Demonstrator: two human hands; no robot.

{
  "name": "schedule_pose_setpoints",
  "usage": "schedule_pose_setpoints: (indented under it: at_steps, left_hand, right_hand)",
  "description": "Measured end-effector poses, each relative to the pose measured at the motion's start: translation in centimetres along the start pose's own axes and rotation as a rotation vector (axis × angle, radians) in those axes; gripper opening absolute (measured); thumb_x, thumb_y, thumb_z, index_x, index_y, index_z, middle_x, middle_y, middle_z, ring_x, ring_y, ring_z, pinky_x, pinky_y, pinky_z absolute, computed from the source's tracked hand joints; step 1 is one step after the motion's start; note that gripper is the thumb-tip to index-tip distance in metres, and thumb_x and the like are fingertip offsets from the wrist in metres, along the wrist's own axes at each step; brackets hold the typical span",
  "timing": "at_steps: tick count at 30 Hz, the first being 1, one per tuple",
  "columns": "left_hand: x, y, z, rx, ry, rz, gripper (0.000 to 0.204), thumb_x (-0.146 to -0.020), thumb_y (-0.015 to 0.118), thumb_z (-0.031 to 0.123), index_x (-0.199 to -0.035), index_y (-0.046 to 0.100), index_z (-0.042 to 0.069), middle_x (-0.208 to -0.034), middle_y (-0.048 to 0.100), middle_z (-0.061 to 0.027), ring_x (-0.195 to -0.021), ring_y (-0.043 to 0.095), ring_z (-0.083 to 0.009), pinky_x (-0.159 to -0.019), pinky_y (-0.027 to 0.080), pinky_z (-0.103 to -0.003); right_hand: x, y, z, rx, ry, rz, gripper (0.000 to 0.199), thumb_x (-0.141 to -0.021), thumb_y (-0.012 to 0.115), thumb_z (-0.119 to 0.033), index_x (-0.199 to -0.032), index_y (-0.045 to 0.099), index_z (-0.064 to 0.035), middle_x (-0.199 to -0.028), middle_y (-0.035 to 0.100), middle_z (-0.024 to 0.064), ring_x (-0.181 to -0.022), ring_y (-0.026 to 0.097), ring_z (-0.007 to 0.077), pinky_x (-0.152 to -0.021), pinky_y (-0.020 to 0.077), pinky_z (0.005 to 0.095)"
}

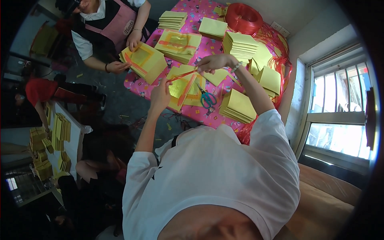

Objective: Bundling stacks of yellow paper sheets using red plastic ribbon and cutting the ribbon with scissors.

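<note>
My left hand [160,95] and my right hand [213,62] each pinch one end of a thin red strip [183,75], pulled taut between them. The strip runs over a stack of yellow paper sheets with gold foil squares [185,89] that lies on the table with the pink patterned cloth [208,47]. Teal-handled scissors [208,99] lie just right of that stack, below my right hand. My white-sleeved arms reach in from the lower middle.
Several stacks of yellow paper [239,105] cover the table, and a red spool of strip [244,18] stands at its far end. A person in a pink apron holds another bundle [145,61] across the table. More stacks sit on a white table [76,144] at left. A window is at right.
</note>
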State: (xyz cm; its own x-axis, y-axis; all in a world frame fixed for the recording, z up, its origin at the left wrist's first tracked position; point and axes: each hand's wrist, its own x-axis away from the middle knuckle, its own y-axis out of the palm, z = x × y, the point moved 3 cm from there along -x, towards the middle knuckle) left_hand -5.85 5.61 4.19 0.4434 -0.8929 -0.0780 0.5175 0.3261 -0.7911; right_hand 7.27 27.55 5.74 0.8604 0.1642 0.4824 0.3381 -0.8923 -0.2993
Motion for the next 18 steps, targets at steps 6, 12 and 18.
schedule_pose_setpoints:
  at_steps: [6,12,18]
  left_hand:
    - [1.3,-0.9,-3.8,0.034,-0.137,0.026,0.013,-0.090,0.045,0.018,-0.093,0.051,0.007,-0.080,0.060,-0.0162,-0.073,0.058,-0.0369,-0.061,0.044,-0.046]
    - [-1.2,1.0,0.3,-0.196,0.201,0.075,0.029,-0.084,0.053,0.023,-0.109,0.050,0.008,-0.113,0.049,-0.0169,-0.102,0.047,-0.0344,-0.083,0.036,-0.049]
    - [-4.7,2.6,5.2,-0.026,0.073,-0.100,0.025,-0.089,0.048,0.022,-0.110,0.048,0.009,-0.081,0.059,-0.0173,-0.072,0.058,-0.0329,-0.064,0.044,-0.044]
  right_hand:
    - [2.9,-1.9,1.3,-0.083,0.095,0.126,0.032,-0.092,0.045,-0.035,-0.080,0.053,-0.0063,-0.062,0.038,-0.0050,-0.053,0.036,0.0057,-0.051,0.0359,0.0225]
    - [0.1,-0.3,-2.6,0.152,0.011,0.178,0.029,-0.088,0.044,-0.030,-0.082,0.056,-0.0047,-0.068,0.051,-0.0015,-0.056,0.044,0.0096,-0.053,0.0395,0.0259]
    - [-1.4,-0.5,-4.7,0.164,-0.048,0.203,0.035,-0.092,0.045,-0.036,-0.090,0.058,-0.0039,-0.076,0.055,0.0012,-0.065,0.050,0.0093,-0.061,0.0441,0.0249]
